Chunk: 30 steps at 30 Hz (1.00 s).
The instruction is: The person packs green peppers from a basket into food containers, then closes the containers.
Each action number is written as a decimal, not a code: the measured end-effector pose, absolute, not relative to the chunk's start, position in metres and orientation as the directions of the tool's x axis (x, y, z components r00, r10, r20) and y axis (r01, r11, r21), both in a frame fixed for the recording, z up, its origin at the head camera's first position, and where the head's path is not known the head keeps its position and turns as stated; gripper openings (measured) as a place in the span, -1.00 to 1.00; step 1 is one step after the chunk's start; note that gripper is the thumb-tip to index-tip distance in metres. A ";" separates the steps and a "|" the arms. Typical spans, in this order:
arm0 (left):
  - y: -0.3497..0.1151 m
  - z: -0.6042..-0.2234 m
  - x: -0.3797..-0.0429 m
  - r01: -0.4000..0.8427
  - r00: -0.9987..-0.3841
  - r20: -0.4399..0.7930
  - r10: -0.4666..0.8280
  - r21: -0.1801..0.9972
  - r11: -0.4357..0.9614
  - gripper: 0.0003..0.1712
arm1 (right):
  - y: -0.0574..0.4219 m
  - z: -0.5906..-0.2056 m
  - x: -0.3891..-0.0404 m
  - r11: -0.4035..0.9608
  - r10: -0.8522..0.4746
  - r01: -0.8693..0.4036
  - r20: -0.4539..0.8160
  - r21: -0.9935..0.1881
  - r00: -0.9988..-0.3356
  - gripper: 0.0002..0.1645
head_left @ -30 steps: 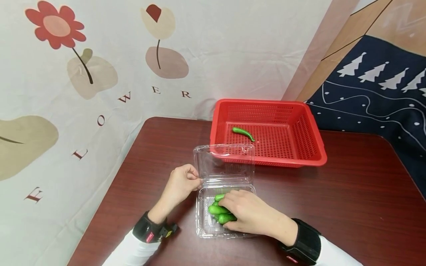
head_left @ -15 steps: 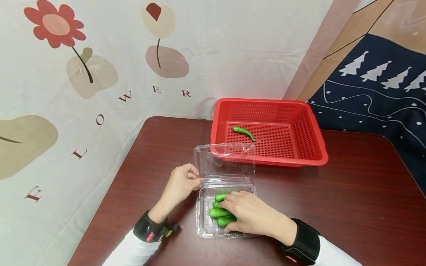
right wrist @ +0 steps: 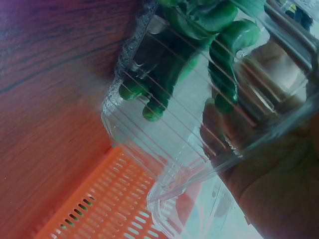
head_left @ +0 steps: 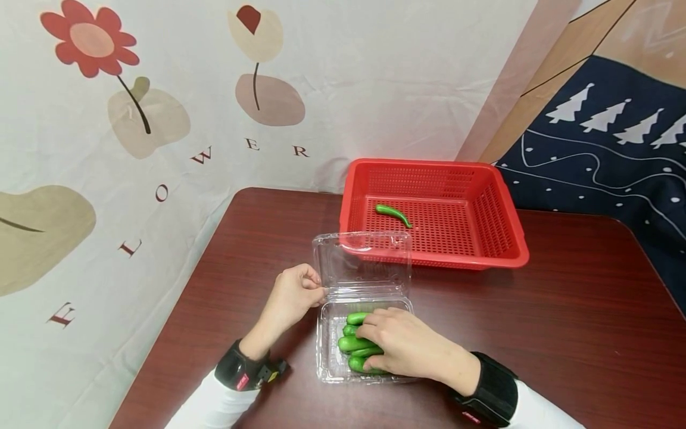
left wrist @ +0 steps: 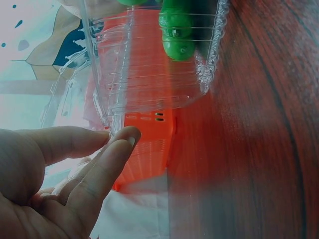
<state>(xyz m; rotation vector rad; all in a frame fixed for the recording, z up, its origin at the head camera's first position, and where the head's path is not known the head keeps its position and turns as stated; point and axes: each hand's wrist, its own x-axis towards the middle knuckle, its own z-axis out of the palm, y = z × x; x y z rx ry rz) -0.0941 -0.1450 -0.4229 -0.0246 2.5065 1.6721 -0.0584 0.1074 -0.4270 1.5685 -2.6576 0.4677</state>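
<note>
A clear hinged plastic clamshell box (head_left: 328, 366) lies on the table with its lid (head_left: 361, 262) raised. Several green chili peppers (head_left: 354, 344) lie side by side in its base. At the box's back left corner, by the hinge, my left hand (head_left: 292, 295) pinches the plastic edge between thumb and fingertips; the left wrist view shows this hold on the rim (left wrist: 115, 122). My right hand (head_left: 402, 342) reaches over the peppers from the right, fingers spread from the thumb and touching them. It hides their right ends, though stem ends (right wrist: 152, 112) show through the plastic in the right wrist view.
Behind the box stands a red perforated basket (head_left: 482, 261) with one curved green pepper (head_left: 393, 214) inside. The raised lid overlaps its front left corner in the head view. A printed cloth (head_left: 343, 89) hangs behind the dark red-brown table (head_left: 579, 310).
My right thumb has moved a little toward the box's front, away from the fingers. The front peppers have shifted that way and lie more spread out. The left hand has kept its place.
</note>
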 end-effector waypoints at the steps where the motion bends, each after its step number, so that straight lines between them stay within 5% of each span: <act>1: -0.145 -0.423 -0.094 -0.085 -0.991 -0.116 0.059 0.920 0.383 -0.78 | 0.108 -0.427 -0.058 0.449 -0.853 -0.860 0.170 -0.244 -0.493 -0.48; 15: -0.144 -0.423 -0.094 -0.096 -0.991 -0.125 0.053 0.921 0.378 -0.77 | 0.111 -0.417 -0.061 0.449 -0.855 -0.863 0.170 -0.231 -0.490 -0.57; 30: -0.145 -0.422 -0.094 -0.083 -0.992 -0.113 0.052 0.910 0.406 -0.78 | 0.118 -0.374 -0.082 0.335 -0.838 -0.926 0.395 -0.174 -0.377 -0.81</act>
